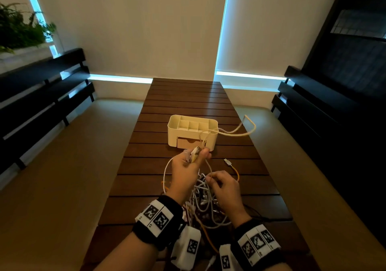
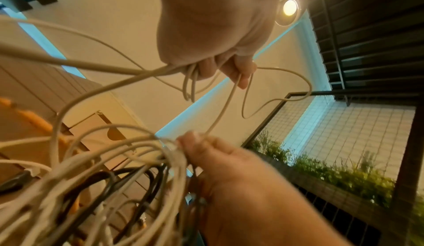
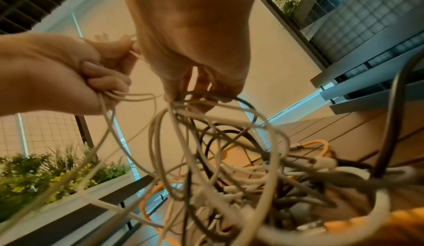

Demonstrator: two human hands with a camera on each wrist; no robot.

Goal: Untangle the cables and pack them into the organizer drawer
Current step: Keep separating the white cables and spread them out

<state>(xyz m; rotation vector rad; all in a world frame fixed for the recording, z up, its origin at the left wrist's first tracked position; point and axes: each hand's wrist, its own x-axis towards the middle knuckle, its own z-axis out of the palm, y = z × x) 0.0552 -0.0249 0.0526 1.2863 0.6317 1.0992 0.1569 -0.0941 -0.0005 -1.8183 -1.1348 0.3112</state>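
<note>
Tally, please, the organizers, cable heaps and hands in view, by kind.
Organizer: 1
Cable tangle (white, orange and black strands, too knotted to count): 1
Hands, left hand and right hand, both gripping strands: 2
Total: 4

A: Head view dim, warm cast; cold cyan light leaks round the blinds, edges bowed by the wide lens.

B: Wrist views brighter. Ceiling lamp flares; near cables smeared, soft.
</note>
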